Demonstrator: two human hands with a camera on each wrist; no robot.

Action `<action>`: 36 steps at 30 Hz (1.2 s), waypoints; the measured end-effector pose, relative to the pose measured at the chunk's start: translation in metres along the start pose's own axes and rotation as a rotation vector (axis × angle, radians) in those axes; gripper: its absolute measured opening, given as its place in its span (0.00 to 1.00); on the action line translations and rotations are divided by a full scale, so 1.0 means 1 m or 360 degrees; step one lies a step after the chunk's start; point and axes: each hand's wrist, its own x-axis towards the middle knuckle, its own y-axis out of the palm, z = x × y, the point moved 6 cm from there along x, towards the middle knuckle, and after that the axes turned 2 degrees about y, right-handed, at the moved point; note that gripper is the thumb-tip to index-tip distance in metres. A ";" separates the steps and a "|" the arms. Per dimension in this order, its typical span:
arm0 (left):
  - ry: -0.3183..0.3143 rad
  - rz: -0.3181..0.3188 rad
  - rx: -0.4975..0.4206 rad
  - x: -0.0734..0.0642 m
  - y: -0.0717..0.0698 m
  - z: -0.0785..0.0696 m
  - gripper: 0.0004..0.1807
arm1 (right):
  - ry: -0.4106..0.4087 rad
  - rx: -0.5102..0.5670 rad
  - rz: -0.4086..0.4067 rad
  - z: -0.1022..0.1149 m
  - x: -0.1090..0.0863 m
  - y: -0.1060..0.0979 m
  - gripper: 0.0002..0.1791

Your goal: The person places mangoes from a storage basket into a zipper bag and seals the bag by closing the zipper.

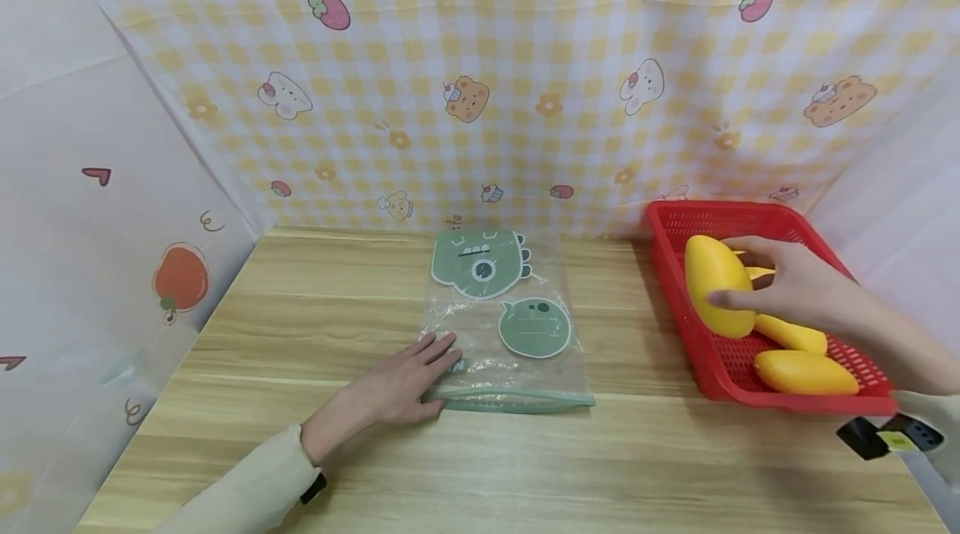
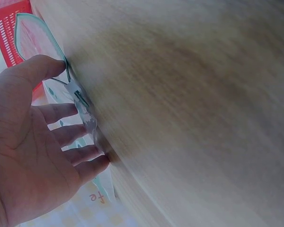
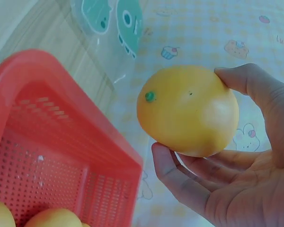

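My right hand (image 1: pixel 806 284) holds a yellow mango (image 1: pixel 716 288) between thumb and fingers, above the left side of a red plastic basket (image 1: pixel 787 401). A small green stem end shows on the mango (image 3: pixel 187 111) in the right wrist view. Further yellow fruits (image 1: pixel 806 372) lie in the basket, partly hidden by the hand. My left hand (image 1: pixel 405 380) rests at the left edge of a clear zip bag (image 1: pixel 480 371), near its green zip strip, fingers extended. The bag lies flat with green dinosaur prints. In the left wrist view, the thumb touches the bag's green-edged mouth.
The wooden table (image 1: pixel 525 467) meets a yellow checked curtain (image 1: pixel 517 151) at the back. A white printed cloth (image 1: pixel 90 209) hangs along the left side. The basket stands at the table's right side, its rim raised beside the right forearm.
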 end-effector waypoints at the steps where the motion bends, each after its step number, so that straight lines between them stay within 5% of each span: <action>1: 0.0000 -0.0001 0.0001 0.000 0.000 0.000 0.40 | -0.0001 0.0007 0.0005 0.000 0.000 0.001 0.44; 21: -0.0019 0.0014 -0.0008 -0.001 -0.002 -0.001 0.40 | -0.0083 0.0160 0.0060 0.016 0.006 0.024 0.39; 36: -0.0014 0.0017 -0.0007 0.000 -0.001 0.000 0.40 | -0.0083 0.0120 0.0122 0.027 0.011 0.039 0.41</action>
